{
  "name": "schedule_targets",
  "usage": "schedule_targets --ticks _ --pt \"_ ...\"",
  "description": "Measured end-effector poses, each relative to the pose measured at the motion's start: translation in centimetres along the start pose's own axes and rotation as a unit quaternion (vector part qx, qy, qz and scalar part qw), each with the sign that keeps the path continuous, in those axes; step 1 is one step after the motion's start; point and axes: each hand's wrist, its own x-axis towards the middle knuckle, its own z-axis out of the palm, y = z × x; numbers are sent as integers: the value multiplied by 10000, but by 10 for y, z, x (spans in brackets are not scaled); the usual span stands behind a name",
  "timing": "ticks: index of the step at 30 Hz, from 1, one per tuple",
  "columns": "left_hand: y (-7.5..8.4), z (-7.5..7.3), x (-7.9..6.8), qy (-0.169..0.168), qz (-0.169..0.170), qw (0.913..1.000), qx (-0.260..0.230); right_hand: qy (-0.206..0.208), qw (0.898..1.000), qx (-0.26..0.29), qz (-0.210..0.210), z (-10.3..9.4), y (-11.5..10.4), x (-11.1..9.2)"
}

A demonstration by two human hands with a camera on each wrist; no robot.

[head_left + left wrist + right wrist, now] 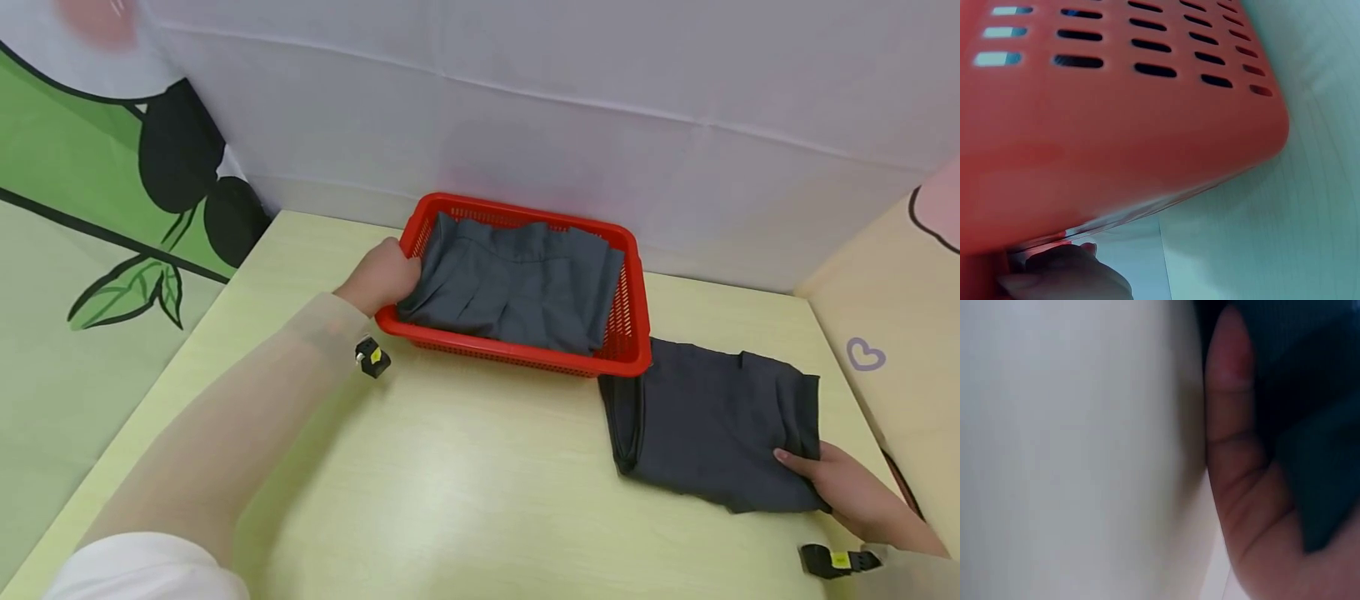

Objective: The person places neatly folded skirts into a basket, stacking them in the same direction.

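Observation:
My left hand (384,273) grips the left rim of a red plastic basket (510,346), its fingers curled over the edge. Inside the basket lies a folded grey garment (510,283) with pleats and a seam. In the left wrist view the slotted basket wall (1122,125) fills most of the picture, and part of the hand (1072,275) shows below it. At the right, my right hand (855,492) pinches the near right corner of a folded dark garment (712,425), thumb on top and the other fingers hidden beneath. The right wrist view shows that thumb (1232,406) against dark cloth (1322,425).
The pale wooden table (420,483) carries everything. A white cloth backdrop (525,108) rises behind the basket, and printed panels stand on both sides. The basket's right corner overlaps the dark garment's far left edge in the head view.

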Motion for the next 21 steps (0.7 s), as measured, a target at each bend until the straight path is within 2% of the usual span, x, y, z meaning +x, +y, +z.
schedule_targets --ticks 7,13,21 --pt "2 3 0 18 -32 10000 -24 -158 9995 107 242 8 9 -11" --pt "3 6 3 24 -14 10000 31 -66 9992 2 383 18 20 -19" --pt "0 6 6 59 -55 9999 65 -276 9979 379 449 25 29 -21"
